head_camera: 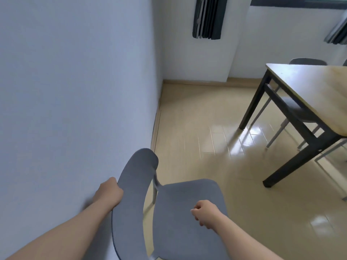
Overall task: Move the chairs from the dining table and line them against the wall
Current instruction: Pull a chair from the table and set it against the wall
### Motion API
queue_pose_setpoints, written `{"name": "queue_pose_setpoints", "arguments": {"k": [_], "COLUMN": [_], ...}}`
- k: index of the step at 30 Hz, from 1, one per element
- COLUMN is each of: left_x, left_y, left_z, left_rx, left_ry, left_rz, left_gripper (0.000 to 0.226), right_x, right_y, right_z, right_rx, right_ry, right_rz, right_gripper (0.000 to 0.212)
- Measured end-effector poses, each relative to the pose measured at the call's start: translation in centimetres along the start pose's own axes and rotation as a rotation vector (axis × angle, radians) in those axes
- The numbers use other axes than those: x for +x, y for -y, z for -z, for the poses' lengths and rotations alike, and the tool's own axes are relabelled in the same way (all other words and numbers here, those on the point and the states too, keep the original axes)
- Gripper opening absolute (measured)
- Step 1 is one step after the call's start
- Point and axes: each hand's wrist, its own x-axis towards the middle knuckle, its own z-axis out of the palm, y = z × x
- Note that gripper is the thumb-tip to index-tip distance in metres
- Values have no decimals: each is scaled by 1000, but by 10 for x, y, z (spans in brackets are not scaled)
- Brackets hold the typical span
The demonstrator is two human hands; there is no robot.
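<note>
Two other chairs stay tucked at the bench (pixel 304 85): one grey seat (pixel 294 109) shows under the near edge of the pale wooden top, with its light metal legs on the floor, and a second grey chair back (pixel 308 61) rises behind the far edge. The bench stands on dark legs at the right, well apart from the wall (pixel 75 81). Between the two lies an open stretch of glossy beige floor (pixel 197 119), with bright reflections near the bench legs. A dark folded curtain (pixel 209 17) hangs on the far wall, and another curtain (pixel 338 34) shows at the upper right edge below a dark window frame.

The chair (pixel 180 212) in hand is close to the camera at the bottom centre, its curved back just beside the wall on the left and its seat facing out into the room. It is grey-blue all over, with a rounded padded back, a broad rounded seat and thin pale metal posts joining the two. Whether its back touches the wall cannot be told.

The left hand (pixel 109 192) has its grip closed on the outer edge of the chair back, fingers wrapped out of sight behind it. The right hand (pixel 204 212) is curled into a loose fist above the seat, clamped on nothing visible; whether it rests on the seat cannot be told.
</note>
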Motion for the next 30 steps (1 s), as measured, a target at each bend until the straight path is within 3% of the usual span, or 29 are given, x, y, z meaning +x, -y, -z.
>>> {"name": "queue_pose_setpoints", "arguments": {"k": [5, 10, 18, 22, 26, 30], "left_x": [-4, -7, -3, -8, -17, -12], "left_y": [11, 11, 7, 9, 6, 3], "left_z": [8, 4, 3, 0, -2, 7], "left_rx": [128, 130, 103, 152, 340, 951], "left_ry": [-79, -98, -119, -179, -181, -150], "left_rz": [55, 67, 70, -30, -211, -422], "left_gripper": [26, 29, 34, 40, 55, 48], "right_x": [1, 0, -5, -6, -3, 1], "right_y": [22, 36, 37, 36, 39, 44], "right_z": [-10, -17, -15, -11, -11, -12], "right_rx": [-48, -77, -119, -138, -141, -172], "right_ry": [12, 39, 35, 30, 23, 29], "right_rz": [28, 67, 51, 48, 48, 86], "right_gripper": [24, 12, 12, 12, 25, 13]}}
